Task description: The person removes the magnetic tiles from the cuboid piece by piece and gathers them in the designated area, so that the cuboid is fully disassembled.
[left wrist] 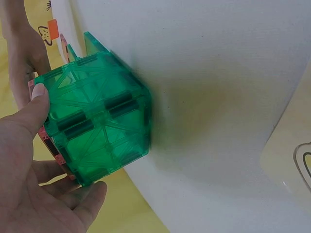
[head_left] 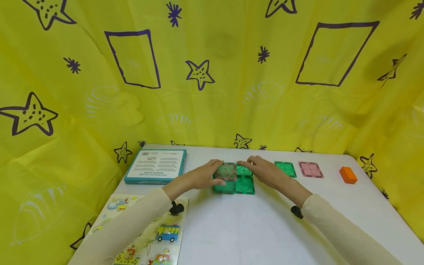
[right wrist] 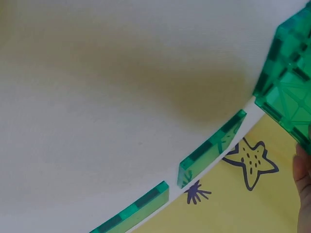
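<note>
My left hand grips the left half of a box of green magnetic tiles, thumb at the near edge, fingers curled round the far left side. A translucent pink magnetic tile lies over that half, its edge showing beside the left thumb in the left wrist view. At the box's far right edge, my right hand holds on, index fingertip on the upper corner. Only a bit of its fingers shows in the right wrist view. Past the box is a loose green magnetic tile, hidden behind the right hand in the head view.
To the right are another green magnetic tile, a pink magnetic tile and an orange block. A teal-edged box sits at the back left, with a vehicle puzzle board in front. A yellow patterned curtain surrounds the white table.
</note>
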The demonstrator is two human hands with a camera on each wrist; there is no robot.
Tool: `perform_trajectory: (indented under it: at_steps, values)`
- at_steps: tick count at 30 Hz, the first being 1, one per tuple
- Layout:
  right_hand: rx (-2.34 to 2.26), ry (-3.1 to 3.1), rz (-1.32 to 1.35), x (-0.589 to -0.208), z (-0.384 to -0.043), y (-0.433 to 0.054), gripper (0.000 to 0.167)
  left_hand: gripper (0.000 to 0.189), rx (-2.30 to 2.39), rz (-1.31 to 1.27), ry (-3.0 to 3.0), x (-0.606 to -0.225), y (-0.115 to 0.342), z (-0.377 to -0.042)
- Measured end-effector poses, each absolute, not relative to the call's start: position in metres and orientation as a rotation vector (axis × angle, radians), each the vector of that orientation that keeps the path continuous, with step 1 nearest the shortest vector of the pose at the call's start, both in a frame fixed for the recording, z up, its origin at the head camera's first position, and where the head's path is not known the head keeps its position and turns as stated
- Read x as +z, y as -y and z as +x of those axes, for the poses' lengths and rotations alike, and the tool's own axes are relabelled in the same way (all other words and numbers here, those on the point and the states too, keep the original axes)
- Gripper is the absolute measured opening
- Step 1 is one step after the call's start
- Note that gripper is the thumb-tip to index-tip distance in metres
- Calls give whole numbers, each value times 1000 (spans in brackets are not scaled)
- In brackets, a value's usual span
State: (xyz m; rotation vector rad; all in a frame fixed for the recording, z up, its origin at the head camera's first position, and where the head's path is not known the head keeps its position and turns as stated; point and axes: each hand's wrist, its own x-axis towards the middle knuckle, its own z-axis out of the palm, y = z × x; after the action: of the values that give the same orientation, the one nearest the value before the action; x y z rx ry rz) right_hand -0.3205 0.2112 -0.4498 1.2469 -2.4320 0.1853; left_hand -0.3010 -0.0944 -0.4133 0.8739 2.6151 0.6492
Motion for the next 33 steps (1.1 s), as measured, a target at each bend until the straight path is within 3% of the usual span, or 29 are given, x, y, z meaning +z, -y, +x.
perform_trajectory:
  at_steps: [7,18,33]
  values:
    - [74,2494,1248,-451,-321,-213,76,89,644,889,-2618,-415,95,-302]
    - [152,2484,1263,-454,-321,-215,79,89,626,880,-2622,-414,95,-302]
    - [552,2588,1021,-449,-325,-224,61,90,602,876,-2621,-414,94,-302]
